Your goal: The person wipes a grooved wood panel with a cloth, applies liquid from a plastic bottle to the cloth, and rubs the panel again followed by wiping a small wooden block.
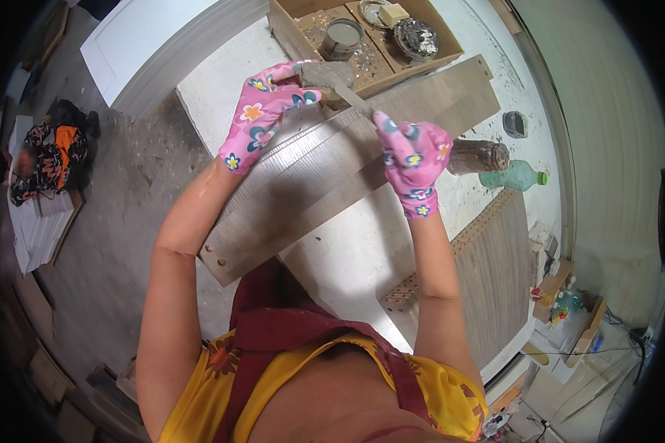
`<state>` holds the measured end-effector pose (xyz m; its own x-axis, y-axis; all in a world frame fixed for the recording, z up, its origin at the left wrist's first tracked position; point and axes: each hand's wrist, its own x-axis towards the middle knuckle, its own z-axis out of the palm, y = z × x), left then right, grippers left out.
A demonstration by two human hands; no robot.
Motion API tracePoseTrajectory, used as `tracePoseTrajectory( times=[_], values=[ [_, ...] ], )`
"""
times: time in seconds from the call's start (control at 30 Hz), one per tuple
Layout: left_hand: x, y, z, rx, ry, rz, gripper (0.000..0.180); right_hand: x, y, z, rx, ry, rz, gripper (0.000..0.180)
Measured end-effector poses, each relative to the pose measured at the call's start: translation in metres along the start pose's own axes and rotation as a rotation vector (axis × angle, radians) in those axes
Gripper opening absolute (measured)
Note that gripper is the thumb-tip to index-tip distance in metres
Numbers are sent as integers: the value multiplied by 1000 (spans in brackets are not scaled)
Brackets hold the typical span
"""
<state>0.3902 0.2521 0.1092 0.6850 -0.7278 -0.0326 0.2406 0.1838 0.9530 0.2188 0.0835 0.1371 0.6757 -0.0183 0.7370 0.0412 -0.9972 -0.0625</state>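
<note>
Both my hands wear pink gloves with a flower print. My right hand (417, 159) is closed round a narrow metal putty knife (356, 100), whose far end points up and left. My left hand (262, 111) grips a flat piece smeared with grey paste (328, 74); its exact kind is unclear. The knife's tip meets this piece or overlaps it. Beneath my hands lies a long grey-brown wood-grain board (303, 184), set diagonally, with holes near its ends and a shiny strip along the middle.
Beyond the board, a shallow cardboard box (384, 87) holds an open tin (342, 39) and a dark-crusted round container (416, 39). At right stand a brown jar (474, 156), a green plastic bottle (516, 176) and stacked wood-grain boards (491, 273). White panels (144, 44) stand at upper left.
</note>
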Motion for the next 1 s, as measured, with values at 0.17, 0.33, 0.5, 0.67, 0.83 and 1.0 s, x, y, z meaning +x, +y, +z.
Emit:
tracePoseTrajectory(
  times=[0.17,0.33,0.5,0.67,0.83,1.0],
  values=[
    [0,-3,5,-116,-28,100,50,15,-17,5,925,-58,852,19],
    [1,5,-5,-96,3,161,53,8,20,24,1111,3,1294,13],
    [-18,10,-24,-34,140,83,57,25,124,40,737,219,967,17],
    [-45,5,-29,22,166,8,58,61,190,86,-266,-125,774,29],
    [-68,8,-39,82,182,-5,59,55,216,101,-244,-344,869,31],
    [-78,10,-51,132,213,-1,59,60,179,50,-458,-386,644,36]
  ],
)
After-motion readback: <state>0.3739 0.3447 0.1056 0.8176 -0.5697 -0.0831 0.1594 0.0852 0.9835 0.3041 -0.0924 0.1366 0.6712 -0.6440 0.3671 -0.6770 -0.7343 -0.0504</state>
